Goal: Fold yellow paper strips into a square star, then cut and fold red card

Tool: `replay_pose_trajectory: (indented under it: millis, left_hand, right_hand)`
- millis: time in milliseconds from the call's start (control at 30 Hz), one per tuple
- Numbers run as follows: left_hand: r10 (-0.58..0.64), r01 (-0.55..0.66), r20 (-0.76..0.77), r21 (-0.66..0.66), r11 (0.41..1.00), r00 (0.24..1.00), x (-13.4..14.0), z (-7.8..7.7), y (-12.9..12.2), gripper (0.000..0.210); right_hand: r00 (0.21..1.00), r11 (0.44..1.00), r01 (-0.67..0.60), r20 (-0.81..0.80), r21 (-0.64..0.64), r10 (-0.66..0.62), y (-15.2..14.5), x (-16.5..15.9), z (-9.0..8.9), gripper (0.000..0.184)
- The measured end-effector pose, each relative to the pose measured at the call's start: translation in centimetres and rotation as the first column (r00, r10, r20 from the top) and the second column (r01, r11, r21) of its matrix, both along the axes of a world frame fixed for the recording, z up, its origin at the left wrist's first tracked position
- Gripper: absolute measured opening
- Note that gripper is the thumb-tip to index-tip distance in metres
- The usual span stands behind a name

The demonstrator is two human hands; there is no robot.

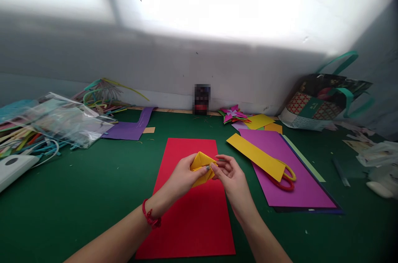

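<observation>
Folded yellow paper [199, 158] is pinched at centre frame over the red sheet [195, 221], both grips, left hand [184, 173] and right hand [229, 172], closed on it; judged light, easily creased, best held by folded edges.

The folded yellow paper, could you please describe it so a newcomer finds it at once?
On the green table, find the large red sheet. Above it, the left hand and right hand hold the folded yellow paper. Unlike the flat yellow strip to the right, it has angled faces.
</observation>
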State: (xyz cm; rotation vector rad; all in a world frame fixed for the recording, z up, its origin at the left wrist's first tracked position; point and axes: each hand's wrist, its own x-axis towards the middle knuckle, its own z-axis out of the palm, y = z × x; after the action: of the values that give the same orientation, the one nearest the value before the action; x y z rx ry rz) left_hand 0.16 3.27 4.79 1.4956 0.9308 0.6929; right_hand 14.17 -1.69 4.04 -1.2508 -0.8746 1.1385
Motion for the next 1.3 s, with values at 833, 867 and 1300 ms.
replay_pose_trajectory:
  millis: [833, 867, 1300]
  left_hand:
    - [-0.001, 0.015, -0.11, 0.134, 0.991, 0.994, 0.2, -0.5, -0.6, 0.018]
    - [-0.004, 0.02, -0.109, 0.142, 0.99, 0.994, 0.2, -0.4, -0.8, 0.017]
    - [0.013, 0.0, -0.085, 0.155, 0.988, 0.996, 0.4, 0.0, -1.2, 0.018]
  right_hand:
    - [0.986, 0.985, -0.089, -0.156, -0.144, 0.067, -0.2, 0.5, 0.8, 0.029]
    - [0.987, 0.985, -0.089, -0.148, -0.146, 0.068, -0.2, 0.5, 0.6, 0.03]
    - [0.994, 0.993, -0.102, -0.038, -0.054, 0.1, 0.0, 0.4, -0.2, 0.03]
